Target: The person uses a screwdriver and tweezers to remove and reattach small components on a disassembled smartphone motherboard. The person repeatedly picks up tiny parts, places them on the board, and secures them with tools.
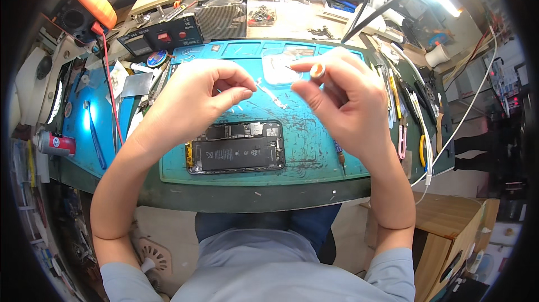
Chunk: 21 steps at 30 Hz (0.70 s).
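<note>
My left hand is over the blue mat, fingertips pinched beside small white pieces; whether they hold anything is unclear. My right hand is curled around a small screwdriver with an orange-tipped cap, held above the mat's right side near a clear shallow container. An opened black phone, its battery and circuit board exposed, lies below and between my hands. Another thin screwdriver lies at the mat's right, partly behind my right hand.
A black powered device and a finned metal block stand at the back. Several pens, tweezers and pliers with white cables lie at the right. A red can sits at the left edge. Someone's dark-clad legs show at far right.
</note>
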### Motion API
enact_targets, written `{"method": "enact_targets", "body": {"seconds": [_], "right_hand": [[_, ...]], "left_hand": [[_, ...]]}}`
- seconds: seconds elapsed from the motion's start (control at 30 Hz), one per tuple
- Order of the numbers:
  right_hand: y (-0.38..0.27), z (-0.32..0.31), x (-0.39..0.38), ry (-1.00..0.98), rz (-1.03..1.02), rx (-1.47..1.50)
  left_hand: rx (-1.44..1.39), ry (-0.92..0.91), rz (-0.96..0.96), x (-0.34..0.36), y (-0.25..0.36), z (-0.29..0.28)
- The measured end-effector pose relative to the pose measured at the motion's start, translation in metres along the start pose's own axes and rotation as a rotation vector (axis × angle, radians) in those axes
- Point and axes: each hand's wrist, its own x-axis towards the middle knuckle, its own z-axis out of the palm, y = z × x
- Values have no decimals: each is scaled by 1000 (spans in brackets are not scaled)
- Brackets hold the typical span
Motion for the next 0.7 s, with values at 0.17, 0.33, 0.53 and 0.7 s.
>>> {"method": "enact_targets", "body": {"seconds": [0.17, 0.33, 0.53, 0.7], "right_hand": [[3, 20, -10, -47, -143, -30], [1, 17, -17, -80, -132, -115], [-5, 17, -27, -84, -14, -63], [-6, 12, -35, -151, 13, -105]], "left_hand": [[-427, -35, 44, 0, 0, 18], [-458, -69, -15, -6, 3, 21], [-468, -20, -20, -15, 5, 35], [-218, 131, 157, -28, 1, 39]]}}
